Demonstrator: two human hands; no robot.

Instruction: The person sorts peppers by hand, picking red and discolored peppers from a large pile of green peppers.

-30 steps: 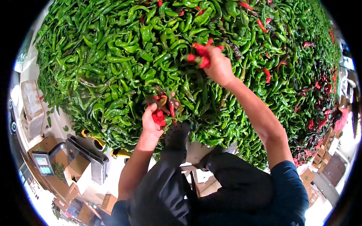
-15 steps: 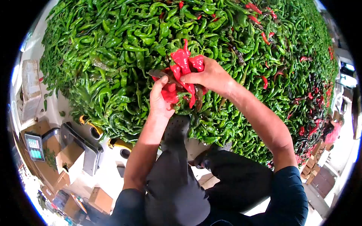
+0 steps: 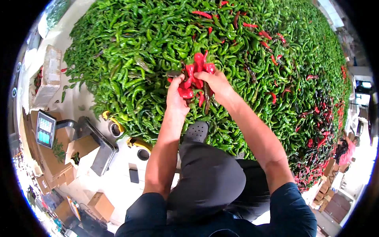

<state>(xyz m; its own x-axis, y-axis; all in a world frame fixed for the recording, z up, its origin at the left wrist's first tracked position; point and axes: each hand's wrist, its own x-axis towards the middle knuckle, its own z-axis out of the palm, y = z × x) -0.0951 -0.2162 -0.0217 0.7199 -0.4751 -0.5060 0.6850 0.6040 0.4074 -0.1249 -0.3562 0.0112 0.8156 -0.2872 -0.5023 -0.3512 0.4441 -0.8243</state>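
My left hand (image 3: 177,93) is closed round red and dark peppers, its thumb on top of a dark one. Close against it, my right hand (image 3: 215,82) grips more red peppers (image 3: 199,61), and the two bunches meet between my palms. Both hands are over the near part of a large heap of green peppers (image 3: 158,47). Single red peppers (image 3: 202,14) lie scattered on the heap above my hands. Which peppers each hand bears where the bunches overlap is partly hidden by the fingers.
A foam box (image 3: 50,75) stands at the heap's left. Below it are a scale (image 3: 46,128), cardboard boxes (image 3: 101,206) and two yellow tape-like objects (image 3: 139,146). My knee and shoe are beneath my arms. Another person (image 3: 347,153) is at the far right.
My right hand has come down from the upper right with red peppers and joined my left hand. The view has since shifted left, and both hands remain together.
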